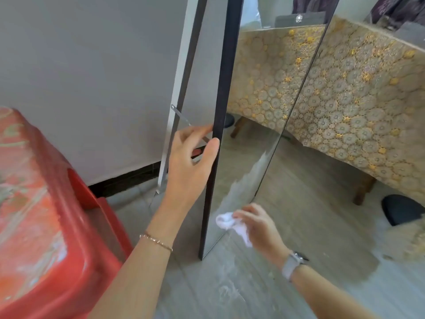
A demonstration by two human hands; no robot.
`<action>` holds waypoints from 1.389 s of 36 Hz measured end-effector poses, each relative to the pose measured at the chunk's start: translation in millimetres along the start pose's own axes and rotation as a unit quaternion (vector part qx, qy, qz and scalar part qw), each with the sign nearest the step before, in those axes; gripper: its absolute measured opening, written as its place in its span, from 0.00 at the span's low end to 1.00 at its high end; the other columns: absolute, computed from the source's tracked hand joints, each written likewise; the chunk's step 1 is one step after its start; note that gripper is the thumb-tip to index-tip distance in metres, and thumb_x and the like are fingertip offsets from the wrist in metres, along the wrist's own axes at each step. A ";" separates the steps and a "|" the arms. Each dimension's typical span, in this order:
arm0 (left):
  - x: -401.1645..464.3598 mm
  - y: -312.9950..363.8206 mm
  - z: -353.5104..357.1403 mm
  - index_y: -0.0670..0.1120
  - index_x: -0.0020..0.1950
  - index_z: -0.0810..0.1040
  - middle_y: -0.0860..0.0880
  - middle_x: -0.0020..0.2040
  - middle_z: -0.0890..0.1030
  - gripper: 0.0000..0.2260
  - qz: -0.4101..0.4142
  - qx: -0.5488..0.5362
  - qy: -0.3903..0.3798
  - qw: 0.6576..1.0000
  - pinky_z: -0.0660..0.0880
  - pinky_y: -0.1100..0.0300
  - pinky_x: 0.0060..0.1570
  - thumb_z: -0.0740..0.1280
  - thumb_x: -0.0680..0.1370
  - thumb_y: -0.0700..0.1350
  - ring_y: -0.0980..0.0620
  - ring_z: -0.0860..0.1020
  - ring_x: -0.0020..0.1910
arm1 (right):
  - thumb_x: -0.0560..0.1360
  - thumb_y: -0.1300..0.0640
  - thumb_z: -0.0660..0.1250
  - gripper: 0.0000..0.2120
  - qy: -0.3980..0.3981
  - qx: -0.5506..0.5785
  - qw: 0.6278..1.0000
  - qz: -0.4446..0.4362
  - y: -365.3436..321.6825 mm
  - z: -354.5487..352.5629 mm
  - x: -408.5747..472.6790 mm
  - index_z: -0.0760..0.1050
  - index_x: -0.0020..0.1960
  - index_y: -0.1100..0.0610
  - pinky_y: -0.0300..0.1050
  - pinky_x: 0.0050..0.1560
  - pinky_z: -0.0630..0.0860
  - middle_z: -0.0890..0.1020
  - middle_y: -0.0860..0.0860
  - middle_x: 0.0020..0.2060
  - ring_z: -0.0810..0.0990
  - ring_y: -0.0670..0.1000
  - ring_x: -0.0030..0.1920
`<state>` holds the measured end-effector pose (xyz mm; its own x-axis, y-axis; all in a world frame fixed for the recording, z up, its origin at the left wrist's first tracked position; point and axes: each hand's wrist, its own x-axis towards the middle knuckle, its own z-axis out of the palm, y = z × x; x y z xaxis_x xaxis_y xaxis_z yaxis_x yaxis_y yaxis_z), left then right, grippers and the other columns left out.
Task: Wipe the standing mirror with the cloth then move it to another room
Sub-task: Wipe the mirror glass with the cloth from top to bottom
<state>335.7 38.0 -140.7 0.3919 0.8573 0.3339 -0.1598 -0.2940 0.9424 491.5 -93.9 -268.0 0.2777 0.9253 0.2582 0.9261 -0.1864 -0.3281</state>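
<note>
The standing mirror (250,125) has a dark frame and a folding back leg, and it stands upright on the floor against a grey wall. My left hand (190,157) grips the mirror's left frame edge at mid height, thumb on the front and fingers behind. My right hand (257,223) holds a crumpled white cloth (230,223) against the lower part of the glass. A hazy wiped streak runs up the glass above the cloth. The glass reflects a patterned tablecloth and the floor.
A red plastic stool (41,215) stands close on the left. A table under a gold floral tablecloth (368,107) is at the right, with a dark round object (402,211) on the floor below it. Grey plank floor (253,284) lies in front.
</note>
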 end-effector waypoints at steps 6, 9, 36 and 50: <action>-17.3 -28.4 11.9 0.55 0.51 0.73 0.56 0.49 0.79 0.05 -0.020 -0.050 0.017 0.998 0.72 0.71 0.49 0.63 0.76 0.46 0.64 0.77 0.49 | 0.73 0.68 0.59 0.12 0.268 0.102 0.954 -0.087 -12.7 -53.6 50.9 0.78 0.52 0.61 0.39 0.47 0.71 0.75 0.55 0.46 0.74 0.52 0.46; -22.5 -42.6 18.6 0.57 0.46 0.74 0.61 0.42 0.80 0.05 -0.025 -0.057 0.028 0.998 0.72 0.72 0.46 0.61 0.76 0.47 0.66 0.77 0.44 | 0.77 0.63 0.61 0.08 0.301 0.110 0.933 -0.161 -25.2 -49.2 64.2 0.75 0.54 0.57 0.42 0.46 0.72 0.76 0.58 0.47 0.75 0.55 0.46; -28.1 -89.7 48.8 0.46 0.35 0.63 0.54 0.30 0.63 0.19 0.001 0.120 0.115 0.986 0.61 0.60 0.32 0.53 0.73 0.61 0.56 0.61 0.29 | 0.77 0.66 0.58 0.12 0.314 0.100 0.911 -0.247 47.1 -27.2 95.1 0.80 0.47 0.60 0.42 0.44 0.71 0.77 0.58 0.44 0.73 0.57 0.43; -28.1 -97.2 54.5 0.47 0.35 0.63 0.56 0.29 0.64 0.13 0.041 0.112 0.149 0.982 0.62 0.69 0.32 0.53 0.78 0.51 0.61 0.63 0.29 | 0.62 0.54 0.61 0.13 -0.055 0.002 0.993 -0.102 129.8 51.7 35.8 0.80 0.43 0.48 0.41 0.46 0.68 0.79 0.51 0.37 0.76 0.52 0.39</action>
<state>389.5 19.5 -240.5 0.0977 0.9025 0.4195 0.0364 -0.4245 0.9047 608.5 -67.9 -348.3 0.0545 0.9743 0.2187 0.9593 0.0097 -0.2824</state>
